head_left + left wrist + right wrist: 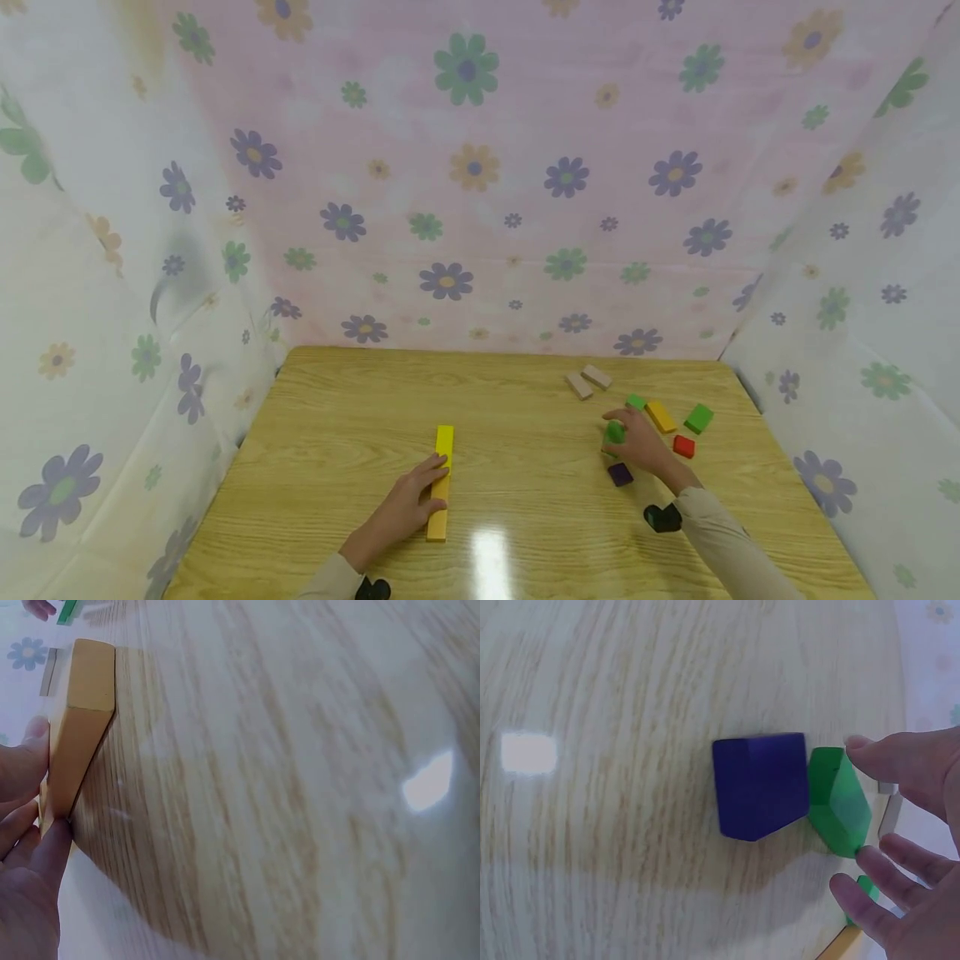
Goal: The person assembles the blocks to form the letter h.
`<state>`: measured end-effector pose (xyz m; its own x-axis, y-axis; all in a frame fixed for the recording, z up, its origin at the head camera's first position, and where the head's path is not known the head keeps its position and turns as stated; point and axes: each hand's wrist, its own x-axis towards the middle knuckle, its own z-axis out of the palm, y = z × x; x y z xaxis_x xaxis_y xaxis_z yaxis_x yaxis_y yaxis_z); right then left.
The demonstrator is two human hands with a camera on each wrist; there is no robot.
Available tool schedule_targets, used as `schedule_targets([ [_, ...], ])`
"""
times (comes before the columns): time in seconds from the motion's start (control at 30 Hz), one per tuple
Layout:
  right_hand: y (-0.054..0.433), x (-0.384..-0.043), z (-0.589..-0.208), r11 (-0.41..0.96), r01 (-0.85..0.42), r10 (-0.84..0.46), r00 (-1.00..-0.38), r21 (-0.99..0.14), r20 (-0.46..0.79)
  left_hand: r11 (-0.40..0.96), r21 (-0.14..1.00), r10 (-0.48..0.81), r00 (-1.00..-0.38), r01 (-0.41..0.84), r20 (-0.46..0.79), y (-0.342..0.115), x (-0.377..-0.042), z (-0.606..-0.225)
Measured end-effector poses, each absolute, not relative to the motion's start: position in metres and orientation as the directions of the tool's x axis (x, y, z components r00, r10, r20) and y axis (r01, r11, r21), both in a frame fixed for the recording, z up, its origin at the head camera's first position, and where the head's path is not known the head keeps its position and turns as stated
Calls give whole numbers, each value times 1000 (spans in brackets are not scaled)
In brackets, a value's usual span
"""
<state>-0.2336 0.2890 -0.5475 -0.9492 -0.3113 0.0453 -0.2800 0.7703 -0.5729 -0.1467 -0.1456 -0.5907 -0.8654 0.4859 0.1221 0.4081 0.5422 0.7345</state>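
A row of yellow and orange blocks (438, 527) lies lengthwise on the table, left of centre. My left hand (405, 502) reaches over it from the left. In the left wrist view, its thumb and fingers hold the sides of an orange block (90, 679). On the right, my right hand (643, 442) has thumb and fingertips at opposite ends of a green block (847, 806). A dark purple block (761, 787) sits close by, on the near side of the green one. The palm hides part of the green block in the head view.
Beyond the right hand are a small green block (636, 402), an orange block (661, 417), another green block (699, 419) and a red block (684, 447). Two plain wooden blocks (579, 386) lie farther back. Flowered cloth (510, 233) encloses the table (360, 400) at the back and sides.
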Motion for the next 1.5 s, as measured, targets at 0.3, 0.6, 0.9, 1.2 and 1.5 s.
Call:
schedule_targets([
  [0.3, 293, -230, -557, 789, -285, -273, -956, -544, 105, 542, 731, 484, -865, 415, 132, -146, -147, -591],
  [0.6, 296, -230, -569, 775, -268, -242, -962, -572, 123, 524, 727, 491, -855, 444, 168, -145, -147, -592],
  [0.9, 295, -229, -566, 758, -217, -219, -973, -614, 74, 529, 744, 484, -865, 409, 132, -144, -147, -591],
  [1.2, 294, -230, -566, 746, -196, -208, -976, -637, 58, 520, 753, 471, -871, 403, 140, -142, -146, -590],
  [1.5, 284, -232, -559, 707, -167, -212, -977, -688, 19, 509, 740, 476, -860, 439, 183, -142, -146, -591],
])
